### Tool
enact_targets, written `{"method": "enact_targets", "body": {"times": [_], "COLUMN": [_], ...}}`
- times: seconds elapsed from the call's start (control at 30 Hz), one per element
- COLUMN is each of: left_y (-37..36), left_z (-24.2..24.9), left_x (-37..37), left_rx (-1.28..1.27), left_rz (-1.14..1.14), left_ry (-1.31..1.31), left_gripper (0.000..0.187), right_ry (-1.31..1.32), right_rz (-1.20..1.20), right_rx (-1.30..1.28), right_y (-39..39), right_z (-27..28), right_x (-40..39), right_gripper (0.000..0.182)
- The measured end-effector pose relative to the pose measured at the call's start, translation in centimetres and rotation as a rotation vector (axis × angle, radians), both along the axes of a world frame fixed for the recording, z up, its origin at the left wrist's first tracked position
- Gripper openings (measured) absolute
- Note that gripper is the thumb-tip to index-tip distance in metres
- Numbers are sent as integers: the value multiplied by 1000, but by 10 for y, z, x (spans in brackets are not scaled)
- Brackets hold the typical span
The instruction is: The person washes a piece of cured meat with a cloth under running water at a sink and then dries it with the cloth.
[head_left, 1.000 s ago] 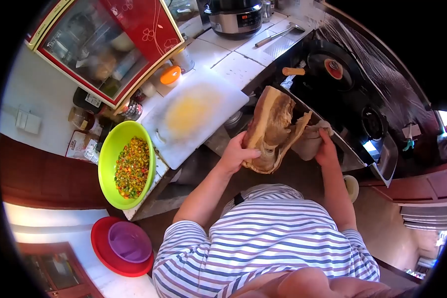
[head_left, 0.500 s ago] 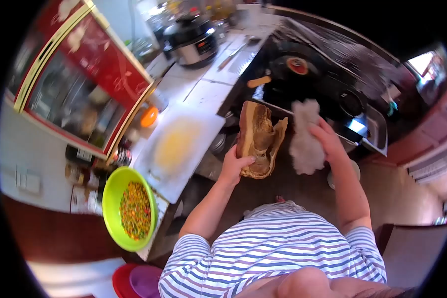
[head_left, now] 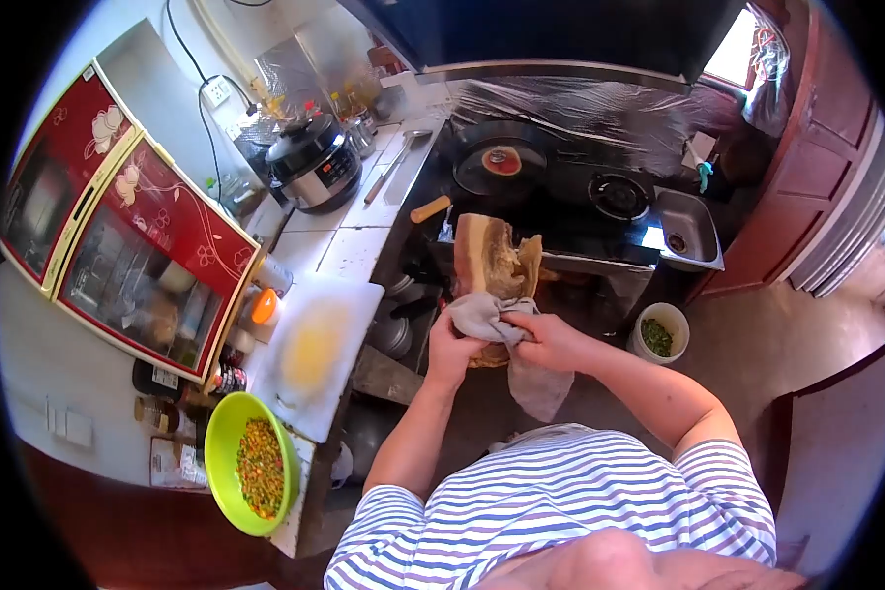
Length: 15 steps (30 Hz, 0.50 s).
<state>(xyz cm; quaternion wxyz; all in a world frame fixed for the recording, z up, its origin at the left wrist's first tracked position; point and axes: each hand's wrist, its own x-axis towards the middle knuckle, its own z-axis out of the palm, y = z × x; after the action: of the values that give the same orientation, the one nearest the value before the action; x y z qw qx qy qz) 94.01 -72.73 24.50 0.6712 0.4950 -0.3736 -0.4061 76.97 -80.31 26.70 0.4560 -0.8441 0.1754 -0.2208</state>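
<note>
A thick slab of cured pork (head_left: 499,258), with a brownish rind and ragged edges, is held up in front of my body. My left hand (head_left: 450,346) grips its lower left side, fingers partly hidden behind it and under cloth. In my right hand (head_left: 551,341) is a greyish rag (head_left: 541,386), bunched up and pressed against the lower face of the meat. One end of the rag dangles below, while another part lies across toward my left thumb.
Left on the counter are a white cutting board (head_left: 317,356), a green bowl (head_left: 224,464) of chopped vegetables and a pressure cooker (head_left: 313,163). Ahead are a frying pan (head_left: 474,175) on the stove and a sink (head_left: 696,211). A white bucket (head_left: 671,317) with greens stands on the floor.
My right hand has brought the rag leftward onto the pork; before, rag and meat were apart. My left hand still holds the slab. The view has tilted up, showing more of the stove.
</note>
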Motion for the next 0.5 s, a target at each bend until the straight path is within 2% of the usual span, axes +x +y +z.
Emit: {"method": "enact_targets", "body": {"times": [0.1,0.2,0.23,0.27,0.33,0.37,0.4,0.43,0.5], "left_y": [11,24,33,43,61,70,80,89,106], "left_z": [-4,-22,-22,-25,-34,-45,-46,-43,-35], "left_x": [-42,-100,-126,-144,-177,-189,-203,-214,-236], "left_rx": [-27,49,44,50,103,83,88,97,110], "left_rz": [-112,-125,-112,-87,-57,-88,-95,-65,-16], "left_ry": [-70,15,114,116,294,342,447,508,567], "left_gripper": [46,46,47,47,47,51,51,51,51], "right_ry": [315,406,426,425,236,169,61,-43,-448], "right_rz": [-33,48,24,-11,-133,-195,-258,-281,-286], "right_rx": [-195,-306,-243,-53,198,226,557,764,1066], "right_y": [11,9,6,4,-10,-16,-23,-26,-16], "right_z": [22,15,11,10,-17,-24,-41,-42,-51], "right_x": [-55,-116,-143,-175,-240,-273,-303,-328,-362], "right_gripper": [36,36,35,36,38,38,31,28,30]}}
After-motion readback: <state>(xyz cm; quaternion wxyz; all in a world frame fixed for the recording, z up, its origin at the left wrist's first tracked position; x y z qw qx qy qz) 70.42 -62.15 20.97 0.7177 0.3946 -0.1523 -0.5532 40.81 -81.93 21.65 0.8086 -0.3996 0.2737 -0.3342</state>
